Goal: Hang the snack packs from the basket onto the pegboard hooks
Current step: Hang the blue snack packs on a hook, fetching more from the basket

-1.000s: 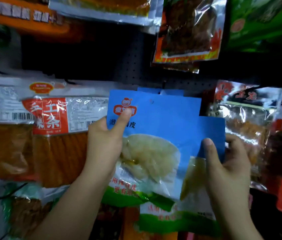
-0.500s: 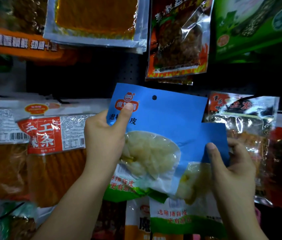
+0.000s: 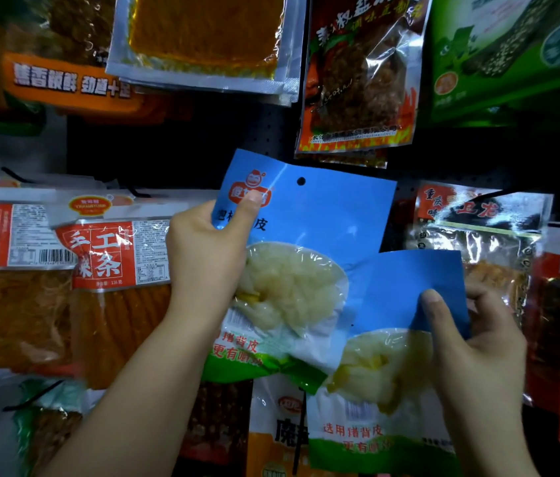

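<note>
**2 blue packs in hand, hang hole off the hook**

Left hand (image 3: pixel 208 249) clenched on the upper blue pack (image 3: pixel 309 218), thumb pressed across the printed logo, fingers hidden behind the film. Right hand (image 3: pixel 478 342) pinching the lower blue pack (image 3: pixel 402 297) at its right edge, thumb on the front, fingers curled behind. Neither grip released. Upper pack tilted, overlapping the lower one, both held up in front of the dark pegboard (image 3: pixel 175 156). Hang hole (image 3: pixel 301 181) plainly open near the top edge, no hook through it. No target hook to be made out in the dark gap behind; no basket in view.

Likely trouble from here:
- Missing the hook tip, since the pack itself covers the spot and the board is dim.
- Tearing or creasing the header if pushed on at this tilt.
- Dropping the lower pack, pinched only at 1 edge while attention goes to the upper.

Crowded surroundings: red-labelled strip packs (image 3: pixel 113 256) just left, a flame-printed pack (image 3: pixel 357 74) hanging directly above the hole, a clear-fronted spicy pack (image 3: pixel 478 228) just right and partly behind the lower blue one, a green pack (image 3: pixel 512 53) at upper right. Flame pack's bottom edge close over the header, so probably little headroom for lifting the hole onto a hook.
</note>
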A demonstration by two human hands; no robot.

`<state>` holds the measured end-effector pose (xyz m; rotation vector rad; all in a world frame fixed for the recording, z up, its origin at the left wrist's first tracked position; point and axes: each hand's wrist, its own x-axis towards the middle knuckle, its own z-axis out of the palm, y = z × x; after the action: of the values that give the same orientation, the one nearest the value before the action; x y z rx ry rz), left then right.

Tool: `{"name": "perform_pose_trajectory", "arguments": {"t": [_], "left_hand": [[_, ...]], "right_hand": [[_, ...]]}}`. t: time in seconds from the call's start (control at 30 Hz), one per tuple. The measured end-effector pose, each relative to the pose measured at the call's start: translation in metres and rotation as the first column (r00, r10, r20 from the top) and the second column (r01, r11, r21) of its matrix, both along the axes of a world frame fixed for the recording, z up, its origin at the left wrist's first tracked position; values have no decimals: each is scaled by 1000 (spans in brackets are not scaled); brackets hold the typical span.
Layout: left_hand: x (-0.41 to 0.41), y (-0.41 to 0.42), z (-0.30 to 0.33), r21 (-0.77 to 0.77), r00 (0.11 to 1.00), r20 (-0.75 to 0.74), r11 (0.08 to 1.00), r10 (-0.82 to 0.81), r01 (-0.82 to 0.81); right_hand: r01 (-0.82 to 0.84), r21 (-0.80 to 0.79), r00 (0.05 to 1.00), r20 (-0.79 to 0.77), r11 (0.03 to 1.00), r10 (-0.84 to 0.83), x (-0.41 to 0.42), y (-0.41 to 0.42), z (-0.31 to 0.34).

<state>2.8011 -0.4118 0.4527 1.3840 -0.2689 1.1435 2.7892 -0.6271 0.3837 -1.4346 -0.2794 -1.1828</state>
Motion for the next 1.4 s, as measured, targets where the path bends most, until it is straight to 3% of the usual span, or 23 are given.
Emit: {"name": "perform_pose_trajectory", "arguments": {"t": [0.4,0.67,0.87,1.1,1.4], "left_hand": [[14,3,-7,69,996,-70,997,51,-46],[53,-1,-5,241,965,-76,944,250,-225],[97,-15,-6,283,962,-125,938,242,-199],[132,-31,-12,222,958,-260,973,122,-64],[169,-40,-1,246,919,-353,965,175,-89]], "right_hand": [[7,-15,1000,-17,1000,-8,-6,0,-5],[87,-67,993,-77,994,-93,-10,-13,-11],[115,-144,982,-134,983,-134,-12,-22,-16],[102,-148,982,-144,984,-124,3,-26,-16],[81,-110,985,-142,991,-96,16,-27,-13]]}}
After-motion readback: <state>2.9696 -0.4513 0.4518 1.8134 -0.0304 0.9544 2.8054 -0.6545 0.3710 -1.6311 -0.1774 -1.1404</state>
